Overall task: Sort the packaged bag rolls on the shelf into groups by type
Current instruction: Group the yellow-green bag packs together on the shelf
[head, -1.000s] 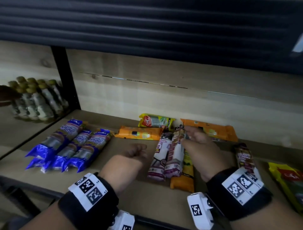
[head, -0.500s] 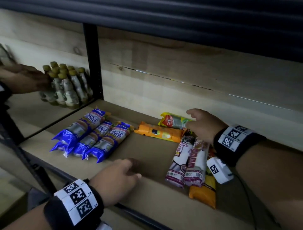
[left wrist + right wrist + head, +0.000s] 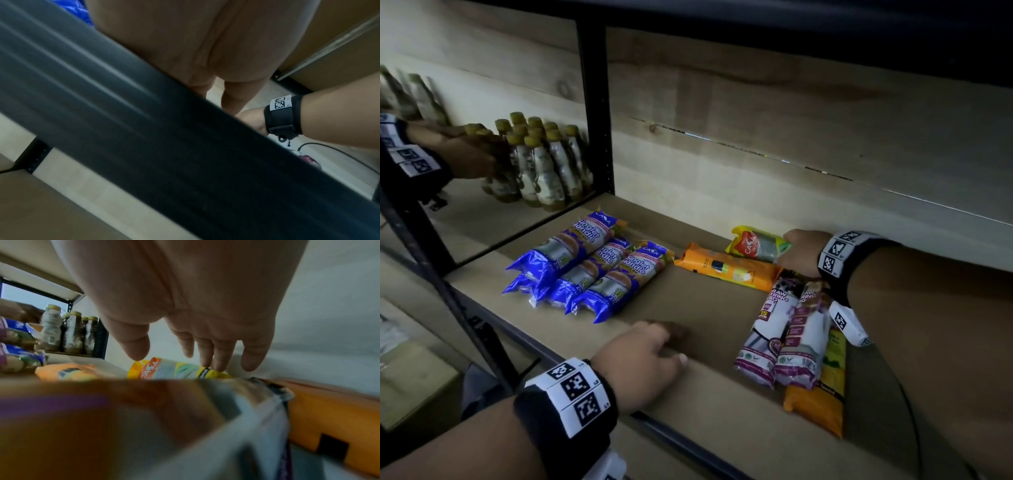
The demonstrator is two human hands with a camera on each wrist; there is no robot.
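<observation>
Three blue bag-roll packs lie side by side at the left of the wooden shelf. An orange pack lies at mid-back, with a yellow-and-red pack behind it. Two white-and-purple drawstring packs lie on another orange pack at the right. My right hand reaches to the back, fingers straight, fingertips touching the right end of the yellow-and-red pack. My left hand rests on the shelf's front edge and holds nothing.
A black upright post divides the shelf. Left of it stand several bottles, with another person's hand on them. A dark rail runs along the front edge, and a dark shelf hangs low overhead.
My right hand has left the drawstring packs and reached back to the yellow-and-red pack. My left hand has drawn back to the shelf's front edge. The head view has swung left.
</observation>
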